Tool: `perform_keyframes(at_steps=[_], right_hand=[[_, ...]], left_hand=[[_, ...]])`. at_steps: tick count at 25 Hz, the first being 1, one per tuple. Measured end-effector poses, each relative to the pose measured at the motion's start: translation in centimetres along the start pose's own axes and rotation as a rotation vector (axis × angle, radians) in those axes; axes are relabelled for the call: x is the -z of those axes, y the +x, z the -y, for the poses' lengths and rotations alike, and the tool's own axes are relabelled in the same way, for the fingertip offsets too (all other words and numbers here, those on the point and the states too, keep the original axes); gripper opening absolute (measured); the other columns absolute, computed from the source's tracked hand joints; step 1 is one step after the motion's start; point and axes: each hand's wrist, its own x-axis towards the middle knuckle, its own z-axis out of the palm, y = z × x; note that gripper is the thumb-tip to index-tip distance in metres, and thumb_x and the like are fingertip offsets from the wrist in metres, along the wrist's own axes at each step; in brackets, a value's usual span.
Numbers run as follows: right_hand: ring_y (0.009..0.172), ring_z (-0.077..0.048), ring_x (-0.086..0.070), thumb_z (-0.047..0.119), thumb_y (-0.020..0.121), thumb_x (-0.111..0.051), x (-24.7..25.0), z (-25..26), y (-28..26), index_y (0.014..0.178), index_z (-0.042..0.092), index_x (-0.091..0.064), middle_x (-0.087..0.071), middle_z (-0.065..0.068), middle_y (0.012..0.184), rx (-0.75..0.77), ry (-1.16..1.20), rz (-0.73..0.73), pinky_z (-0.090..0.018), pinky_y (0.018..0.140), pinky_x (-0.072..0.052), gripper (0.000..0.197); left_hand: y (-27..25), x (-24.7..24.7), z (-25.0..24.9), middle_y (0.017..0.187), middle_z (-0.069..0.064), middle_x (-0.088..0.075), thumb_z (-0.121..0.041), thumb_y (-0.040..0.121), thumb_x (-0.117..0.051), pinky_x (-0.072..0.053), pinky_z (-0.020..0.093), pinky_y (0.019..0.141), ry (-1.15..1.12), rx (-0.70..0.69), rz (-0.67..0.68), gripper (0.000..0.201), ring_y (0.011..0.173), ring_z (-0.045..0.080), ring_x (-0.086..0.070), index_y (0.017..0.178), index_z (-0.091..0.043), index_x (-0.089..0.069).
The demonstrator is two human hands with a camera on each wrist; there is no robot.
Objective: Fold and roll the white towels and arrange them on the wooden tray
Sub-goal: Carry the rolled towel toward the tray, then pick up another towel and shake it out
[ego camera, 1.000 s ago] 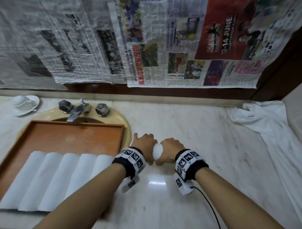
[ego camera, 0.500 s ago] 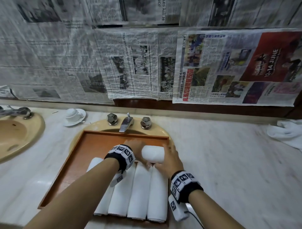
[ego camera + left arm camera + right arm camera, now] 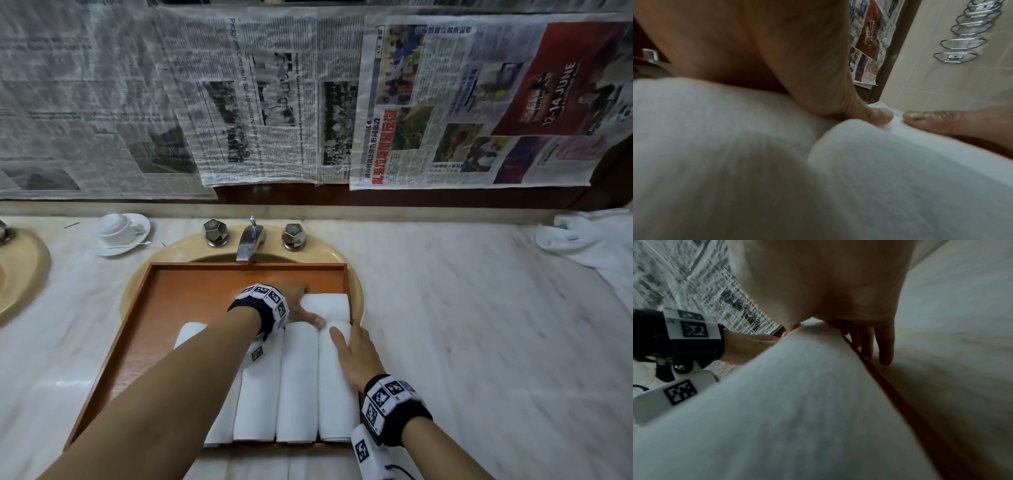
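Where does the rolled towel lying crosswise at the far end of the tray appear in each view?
Head: crosswise rolled towel right of centre, beyond the row of rolls.
Left wrist: probably the blurred white mass at left.
Right wrist: cannot tell; a roll fills the front.
Shared landmark: the colour newspaper page; right wrist view lacks it.

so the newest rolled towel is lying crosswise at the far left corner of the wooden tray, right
Not quite. The newest rolled towel does lie crosswise, but toward the far right side of the wooden tray, against its right wall beyond the row of rolls. The head view shows this.
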Motion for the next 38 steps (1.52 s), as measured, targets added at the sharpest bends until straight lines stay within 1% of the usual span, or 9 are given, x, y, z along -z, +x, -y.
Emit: perform_keyframes(at_steps=[8,14,18,21,26,29,31,35,38], right_hand=[[0.133,-0.028,-0.04,0.056,0.098,-0.033,-0.1,0.0,-0.1,0.15,0.012,-0.022,-0.032,-0.013,0.15,0.009,0.011,-0.009,-0.036,0.11,-0.033,0.069],[0.135,-0.03,-0.038,0.055,0.099,-0.032,0.6,0.7,-0.2,0.15,0.007,-0.021,-0.031,-0.016,0.151,-0.006,-0.032,0.027,-0.036,0.11,-0.032,0.071],[0.135,-0.032,-0.037,0.052,0.1,-0.032,1.8,1.5,-0.3,0.146,0.001,-0.029,-0.034,-0.02,0.148,-0.025,-0.079,0.11,-0.037,0.11,-0.03,0.069],[0.127,-0.033,-0.045,0.047,0.101,-0.034,5.1,1.9,-0.9,0.135,0.0,-0.048,-0.045,-0.023,0.139,0.05,-0.063,0.141,-0.036,0.106,-0.035,0.059],[0.129,-0.021,-0.048,0.031,0.097,-0.053,16.9,-2.8,-3.1,0.135,0.011,-0.055,-0.051,-0.006,0.142,0.12,0.04,0.068,-0.026,0.104,-0.034,0.043],[0.118,-0.018,-0.057,0.029,0.094,-0.056,26.1,-11.3,-4.1,0.128,0.013,-0.061,-0.058,-0.003,0.135,0.068,0.1,-0.119,-0.025,0.101,-0.041,0.038],[0.114,-0.019,-0.059,0.027,0.093,-0.057,32.0,-18.8,-5.3,0.124,0.015,-0.064,-0.059,-0.002,0.132,-0.021,0.126,-0.298,-0.028,0.1,-0.043,0.034],[0.128,-0.023,-0.043,0.023,0.092,-0.057,41.1,-33.8,-10.0,0.127,0.018,-0.057,-0.042,-0.003,0.143,-0.302,-0.009,-0.669,-0.036,0.104,-0.039,0.035],[0.135,-0.026,-0.031,0.03,0.095,-0.052,44.6,-42.4,-14.4,0.141,0.022,-0.04,-0.029,-0.003,0.151,-0.574,-0.216,-0.786,-0.042,0.106,-0.034,0.049]], left_hand=[[1.0,-0.8,-0.7,0.143,0.012,-0.044,-0.073,0.081,-0.052,-0.036,0.045,0.104,0.062,-0.004,0.019,0.083,0.129,0.032,-0.041,0.139,-0.015,-0.038],[0.5,-0.6,-1.0,0.127,0.007,-0.058,-0.078,0.077,-0.051,-0.043,0.045,0.098,0.034,0.021,0.001,0.078,0.111,0.027,-0.054,0.126,-0.017,-0.051],[-1.7,0.4,-1.9,0.14,0.007,-0.052,-0.062,0.087,-0.057,-0.039,0.04,0.106,-0.107,0.09,-0.151,0.071,0.125,0.026,-0.049,0.138,-0.014,-0.048],[-4.0,2.0,-4.9,0.13,0.006,-0.059,-0.046,0.089,-0.064,-0.046,0.036,0.098,-0.229,0.074,-0.302,0.054,0.116,0.023,-0.056,0.129,-0.011,-0.058],[-3.3,2.2,-17.6,0.099,-0.003,-0.072,-0.035,0.089,-0.066,-0.053,0.029,0.079,-0.428,-0.095,-0.534,0.022,0.086,0.012,-0.065,0.101,-0.017,-0.072],[-0.1,1.0,-30.6,0.091,-0.01,-0.073,-0.031,0.089,-0.067,-0.054,0.03,0.077,-0.473,-0.22,-0.535,0.006,0.076,0.007,-0.065,0.086,-0.028,-0.071],[2.1,-0.3,-40.0,0.086,-0.012,-0.072,-0.028,0.089,-0.066,-0.054,0.029,0.076,-0.458,-0.321,-0.478,0.011,0.073,0.004,-0.065,0.079,-0.033,-0.067],[5.5,-3.8,-57.5,0.084,-0.011,-0.072,-0.029,0.091,-0.062,-0.056,0.034,0.076,-0.337,-0.511,-0.338,0.011,0.074,0.009,-0.067,0.085,-0.029,-0.071],[7.1,-7.0,-67.6,0.106,-0.007,-0.069,-0.028,0.092,-0.061,-0.054,0.037,0.085,-0.234,-0.615,-0.247,0.015,0.089,0.014,-0.067,0.106,-0.028,-0.069]])
